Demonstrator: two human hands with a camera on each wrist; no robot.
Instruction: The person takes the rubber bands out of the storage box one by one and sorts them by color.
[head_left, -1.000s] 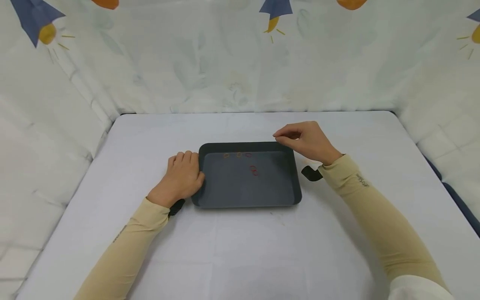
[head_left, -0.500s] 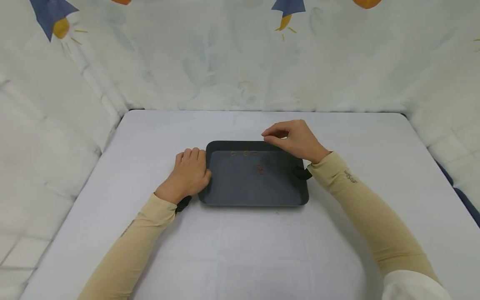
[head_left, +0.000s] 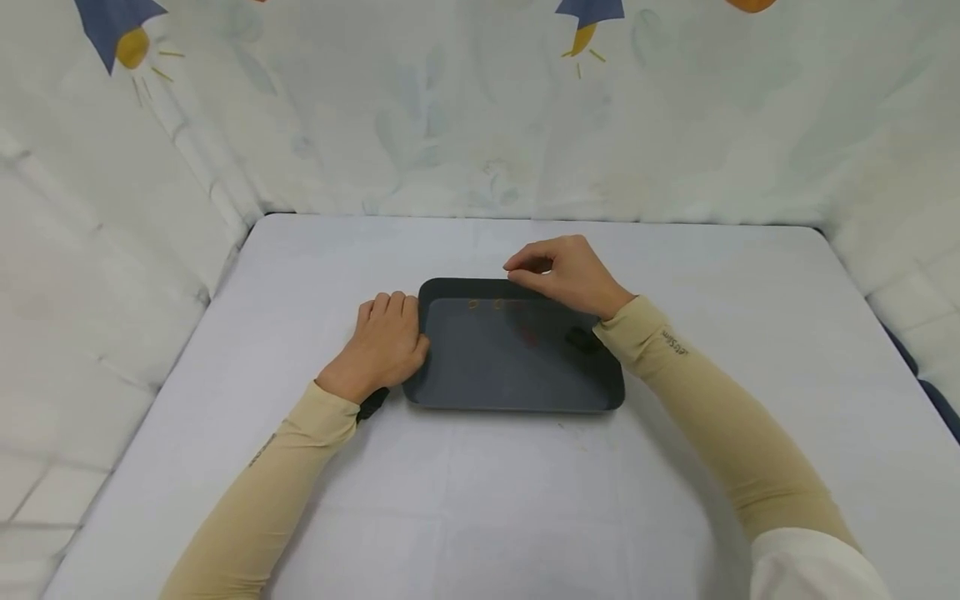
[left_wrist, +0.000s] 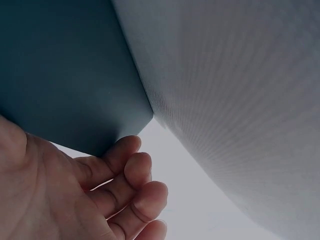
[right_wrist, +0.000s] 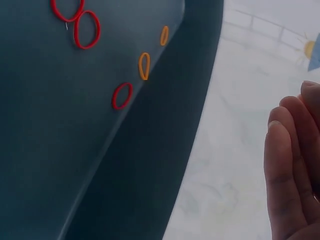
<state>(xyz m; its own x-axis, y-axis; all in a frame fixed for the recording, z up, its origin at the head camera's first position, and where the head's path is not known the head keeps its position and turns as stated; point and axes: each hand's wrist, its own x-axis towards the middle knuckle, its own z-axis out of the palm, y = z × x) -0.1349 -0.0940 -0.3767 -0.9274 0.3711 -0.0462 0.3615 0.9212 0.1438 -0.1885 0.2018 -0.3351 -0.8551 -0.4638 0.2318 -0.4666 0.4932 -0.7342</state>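
Observation:
A dark grey rectangular tray [head_left: 487, 375] lies on the white table, with small rubber bands inside. My left hand [head_left: 378, 346] grips the tray's left side, thumb at the rim; the left wrist view shows its bent fingers [left_wrist: 142, 200] against the outer wall. Above the tray's far edge is my right hand [head_left: 566, 273], thumb and index fingertips together, with no object visible between them. In the right wrist view, an orange rubber band [right_wrist: 140, 65] and a red rubber band [right_wrist: 114, 97] lie near the wall, while two red bands [right_wrist: 76, 35] touch farther in.
A white cloth covers the table [head_left: 480, 500]. Pale patterned curtains [head_left: 337, 125] hang behind it and at both sides. Dark wrist-worn pieces show at both cuffs, the right one [head_left: 583, 340] appearing over the tray.
My right hand has moved left along the tray's far edge, fingertips still together. The left hand keeps its hold on the tray. The head view has shifted slightly.

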